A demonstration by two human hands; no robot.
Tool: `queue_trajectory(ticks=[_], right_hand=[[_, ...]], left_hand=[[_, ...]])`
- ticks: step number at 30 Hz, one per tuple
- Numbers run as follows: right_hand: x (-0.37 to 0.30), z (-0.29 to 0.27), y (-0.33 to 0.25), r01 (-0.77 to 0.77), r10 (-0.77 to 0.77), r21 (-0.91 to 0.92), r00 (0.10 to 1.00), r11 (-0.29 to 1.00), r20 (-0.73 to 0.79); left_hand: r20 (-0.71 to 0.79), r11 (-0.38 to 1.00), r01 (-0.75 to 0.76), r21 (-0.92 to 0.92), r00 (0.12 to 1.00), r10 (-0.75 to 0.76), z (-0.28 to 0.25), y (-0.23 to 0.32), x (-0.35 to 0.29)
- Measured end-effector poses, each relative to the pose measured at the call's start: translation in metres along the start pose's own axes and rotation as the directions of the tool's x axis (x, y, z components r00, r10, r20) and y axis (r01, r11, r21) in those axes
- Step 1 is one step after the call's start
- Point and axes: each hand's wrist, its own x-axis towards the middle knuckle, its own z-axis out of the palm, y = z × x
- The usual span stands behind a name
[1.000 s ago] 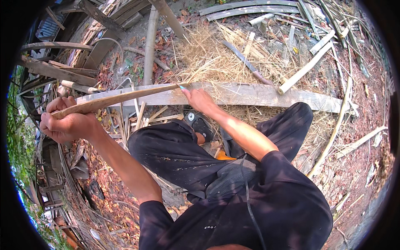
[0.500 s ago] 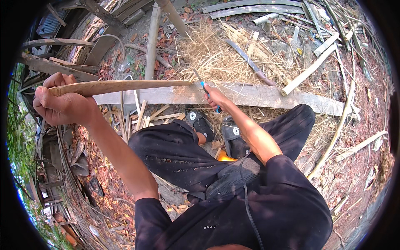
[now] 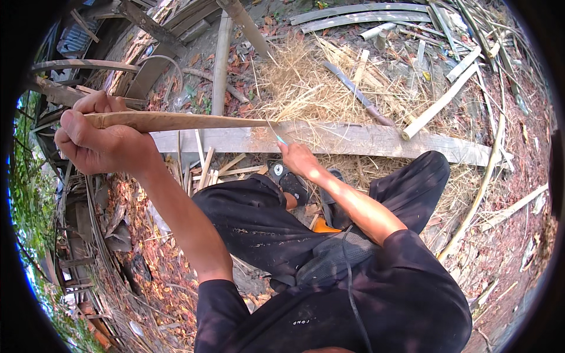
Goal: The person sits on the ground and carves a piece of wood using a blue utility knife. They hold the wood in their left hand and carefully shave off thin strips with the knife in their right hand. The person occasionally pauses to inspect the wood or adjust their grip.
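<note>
My left hand (image 3: 112, 141) is closed around one end of a long flat strip of bamboo or wood (image 3: 191, 121), raised at the left. The strip runs to the right and narrows, its far end over a grey plank (image 3: 376, 139). My right hand (image 3: 299, 160) grips a small knife (image 3: 279, 139), whose blue handle is mostly covered by my fingers. The blade is close to the strip's narrow end; whether it touches cannot be made out. Thin shavings (image 3: 294, 73) are heaped just beyond the plank.
A machete (image 3: 354, 88) lies among the shavings, its handle at the plank's edge. Split bamboo lengths (image 3: 438, 103) lie at the right, curved slats (image 3: 365, 16) at the back. Beams (image 3: 221, 65) stand at the far left. My bent legs (image 3: 247, 215) are on the near side of the plank.
My right hand and the knife have moved slightly down and left, and the knife has turned, hiding more of its handle. My left hand and the strip have shifted slightly right in view.
</note>
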Motion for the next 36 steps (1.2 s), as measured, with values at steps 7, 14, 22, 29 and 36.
queue_trajectory(ticks=[7,14,22,29,36], right_hand=[[-0.016,-0.022,-0.024,0.097,-0.077,0.164,0.989,0.982,-0.127],[0.024,0.018,0.043,-0.056,0.059,0.026,0.991,0.998,-0.121],[-0.007,-0.021,-0.044,0.215,-0.183,0.25,0.973,0.944,-0.143],[0.038,0.014,0.042,-0.08,0.087,0.092,0.993,0.993,-0.076],[0.01,-0.012,-0.035,0.137,-0.12,0.271,0.99,0.953,-0.08]], left_hand=[[-0.102,0.978,-0.029,0.208,0.994,0.051,-0.006,-0.001,-0.001],[-0.043,0.983,-0.059,0.174,0.997,0.068,0.005,-0.008,0.002],[-0.071,0.975,-0.052,0.216,0.995,0.069,-0.009,-0.013,0.003],[-0.07,0.975,-0.08,0.207,0.993,0.096,0.008,-0.005,-0.002],[-0.069,0.963,-0.064,0.263,0.994,0.085,-0.002,-0.005,-0.002]])
